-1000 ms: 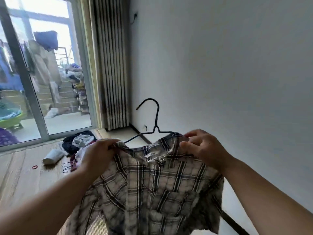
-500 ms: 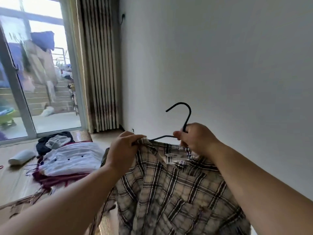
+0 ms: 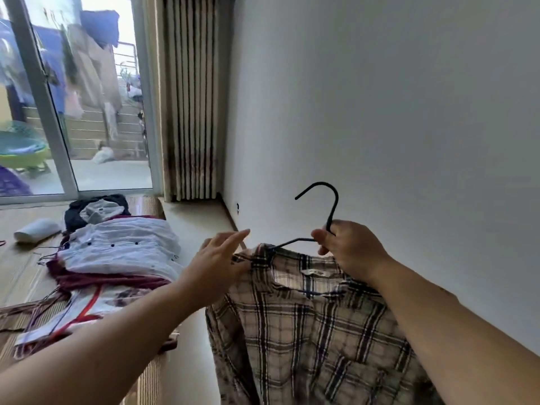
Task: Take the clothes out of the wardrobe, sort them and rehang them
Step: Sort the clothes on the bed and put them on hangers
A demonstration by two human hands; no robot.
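The right hand (image 3: 349, 249) is curled tight round the neck of the black hanger (image 3: 332, 204), just under the hook; the hook stands up clear above the knuckles, open side to the left; one thin arm of the hanger runs down and left into the collar of the plaid shirt (image 3: 315, 331). The shirt hangs from that hanger in front of the person, collar and label showing, body dropping out of the bottom of the view. The left hand (image 3: 217, 267) is loose, fingers stretched out straight and holding nothing; its palm sits at the shirt's near shoulder, and whether it touches the cloth I cannot tell. Off to the left, a pile lies on the floor mat (image 3: 152, 206); a white buttoned garment (image 3: 122, 244) is on top, a maroon one (image 3: 96, 277) under it, a dark one (image 3: 73, 217) behind; a white roll (image 3: 36, 229) lies just beside them. A striped curtain (image 3: 191, 97) hangs in the corner next to the glass door (image 3: 102, 127); a plain wall (image 3: 380, 112) fills the right.
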